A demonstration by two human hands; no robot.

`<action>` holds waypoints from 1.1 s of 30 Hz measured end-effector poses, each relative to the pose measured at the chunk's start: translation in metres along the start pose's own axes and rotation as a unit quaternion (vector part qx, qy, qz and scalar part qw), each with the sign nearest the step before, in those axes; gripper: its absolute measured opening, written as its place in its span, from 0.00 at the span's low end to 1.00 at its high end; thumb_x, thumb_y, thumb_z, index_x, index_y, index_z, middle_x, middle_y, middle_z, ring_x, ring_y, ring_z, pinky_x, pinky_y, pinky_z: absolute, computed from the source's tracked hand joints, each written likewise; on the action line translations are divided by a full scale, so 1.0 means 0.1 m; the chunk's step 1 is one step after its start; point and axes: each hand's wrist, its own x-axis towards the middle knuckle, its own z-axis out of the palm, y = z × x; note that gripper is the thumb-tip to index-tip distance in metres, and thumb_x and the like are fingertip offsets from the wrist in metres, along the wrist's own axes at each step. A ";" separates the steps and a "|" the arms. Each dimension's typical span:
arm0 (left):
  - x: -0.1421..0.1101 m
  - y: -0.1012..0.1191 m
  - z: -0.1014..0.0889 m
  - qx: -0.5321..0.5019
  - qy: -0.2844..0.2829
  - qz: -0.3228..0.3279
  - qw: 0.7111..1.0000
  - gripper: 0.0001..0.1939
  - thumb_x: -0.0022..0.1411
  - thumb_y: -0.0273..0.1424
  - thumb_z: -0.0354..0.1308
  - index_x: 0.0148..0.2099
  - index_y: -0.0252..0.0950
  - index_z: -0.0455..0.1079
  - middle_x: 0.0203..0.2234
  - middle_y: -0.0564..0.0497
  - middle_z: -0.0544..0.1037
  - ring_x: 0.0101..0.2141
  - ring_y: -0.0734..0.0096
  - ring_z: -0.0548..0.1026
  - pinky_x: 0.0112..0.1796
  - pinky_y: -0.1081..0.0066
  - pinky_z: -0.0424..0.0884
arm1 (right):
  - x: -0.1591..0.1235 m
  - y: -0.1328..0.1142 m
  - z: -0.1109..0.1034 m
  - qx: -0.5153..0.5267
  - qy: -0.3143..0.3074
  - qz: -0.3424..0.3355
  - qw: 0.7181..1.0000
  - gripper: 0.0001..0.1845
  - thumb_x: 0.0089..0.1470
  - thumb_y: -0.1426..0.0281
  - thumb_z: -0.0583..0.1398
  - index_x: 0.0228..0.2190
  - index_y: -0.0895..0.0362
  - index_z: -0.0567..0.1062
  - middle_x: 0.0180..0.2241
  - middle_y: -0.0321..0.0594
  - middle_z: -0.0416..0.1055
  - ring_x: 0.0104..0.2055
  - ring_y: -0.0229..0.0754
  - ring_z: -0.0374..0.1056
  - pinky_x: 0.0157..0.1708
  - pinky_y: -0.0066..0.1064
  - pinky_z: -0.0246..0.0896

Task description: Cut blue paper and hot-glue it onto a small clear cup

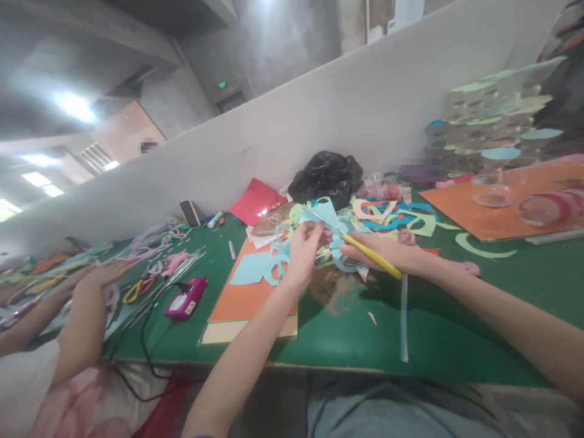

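Observation:
My left hand [306,248] is closed, with thumb and fingers pinching a light blue piece of paper [327,214] above the green table. My right hand [387,248] grips a pair of scissors by the yellow handles [371,252]. The scissor blades point up and left, and they meet the blue paper beside my left fingertips. Whether the blades are apart I cannot tell. Below my hands lie cut paper scraps, including a blue sheet with cut edges [249,269] on a stack of orange paper [249,302].
A person's arm [86,304] reaches over the left of the table, near a purple device with a cord [186,299] and yellow-orange scissors [137,291]. A black plastic bag [326,176], a red sheet [256,202] and a phone [189,214] are at the back. Orange board [479,207] lies right.

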 end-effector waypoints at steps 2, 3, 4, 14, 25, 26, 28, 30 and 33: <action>-0.01 0.00 0.01 0.006 -0.004 0.004 1.000 0.13 0.59 0.38 0.64 0.32 0.36 0.65 0.24 0.53 0.75 0.27 0.76 0.73 0.32 0.72 0.68 | 0.00 0.00 0.00 -0.003 0.000 0.007 1.000 0.31 0.57 0.37 0.51 0.31 0.53 0.67 0.29 0.38 0.71 0.30 0.43 0.66 0.31 0.32 0.60; -0.01 0.01 0.01 0.010 -0.004 0.006 1.000 0.13 0.60 0.37 0.63 0.31 0.36 0.65 0.24 0.53 0.74 0.26 0.76 0.73 0.32 0.72 0.68 | 0.01 -0.02 -0.01 -0.002 -0.002 0.013 1.000 0.32 0.56 0.36 0.51 0.30 0.53 0.67 0.29 0.38 0.71 0.31 0.44 0.66 0.31 0.32 0.60; -0.01 0.02 0.01 0.013 -0.003 0.008 1.000 0.13 0.60 0.37 0.63 0.31 0.36 0.65 0.24 0.53 0.74 0.26 0.77 0.72 0.32 0.72 0.68 | 0.01 -0.03 -0.01 -0.001 -0.006 0.021 1.000 0.33 0.56 0.35 0.50 0.30 0.53 0.67 0.29 0.39 0.72 0.31 0.44 0.67 0.31 0.32 0.60; 0.00 0.08 0.00 0.074 0.004 0.020 0.997 0.12 0.60 0.36 0.60 0.29 0.36 0.64 0.21 0.56 0.71 0.23 0.78 0.67 0.30 0.72 0.64 | 0.00 -0.09 -0.01 0.020 0.003 0.035 0.999 0.36 0.56 0.34 0.50 0.29 0.55 0.71 0.28 0.40 0.74 0.28 0.43 0.68 0.28 0.30 0.59; -0.02 0.07 -0.01 0.068 -0.019 0.015 0.997 0.13 0.60 0.37 0.61 0.28 0.36 0.64 0.21 0.56 0.70 0.22 0.79 0.65 0.30 0.72 0.62 | -0.02 -0.08 0.02 0.024 0.010 0.030 0.999 0.33 0.56 0.36 0.53 0.32 0.54 0.70 0.29 0.40 0.74 0.28 0.42 0.67 0.28 0.30 0.59; -0.02 0.07 0.00 0.068 -0.021 0.016 0.997 0.13 0.60 0.37 0.61 0.28 0.36 0.64 0.21 0.56 0.70 0.22 0.79 0.65 0.30 0.72 0.62 | -0.02 -0.09 0.02 0.026 0.012 0.034 0.999 0.33 0.56 0.36 0.53 0.31 0.54 0.71 0.29 0.40 0.74 0.28 0.42 0.67 0.28 0.30 0.60; -0.03 0.07 0.00 0.069 -0.023 0.016 0.997 0.13 0.60 0.37 0.61 0.28 0.36 0.64 0.21 0.56 0.69 0.22 0.79 0.65 0.29 0.72 0.62 | -0.01 -0.12 0.00 0.033 0.009 0.043 0.998 0.34 0.55 0.35 0.53 0.30 0.55 0.71 0.29 0.41 0.75 0.30 0.43 0.68 0.28 0.30 0.60; -0.03 0.06 -0.01 0.069 -0.025 0.015 0.997 0.13 0.60 0.37 0.61 0.28 0.36 0.64 0.21 0.56 0.69 0.22 0.79 0.65 0.29 0.72 0.62 | -0.01 -0.16 -0.03 0.038 -0.004 0.052 0.998 0.35 0.54 0.34 0.52 0.30 0.55 0.71 0.30 0.42 0.75 0.31 0.44 0.69 0.29 0.31 0.61; -0.03 0.06 -0.02 0.065 -0.026 0.013 0.997 0.13 0.60 0.37 0.61 0.29 0.36 0.65 0.22 0.56 0.69 0.22 0.79 0.65 0.30 0.72 0.62 | -0.01 -0.20 -0.06 0.039 -0.019 0.069 0.997 0.36 0.52 0.33 0.52 0.28 0.55 0.69 0.28 0.41 0.74 0.29 0.43 0.68 0.28 0.31 0.60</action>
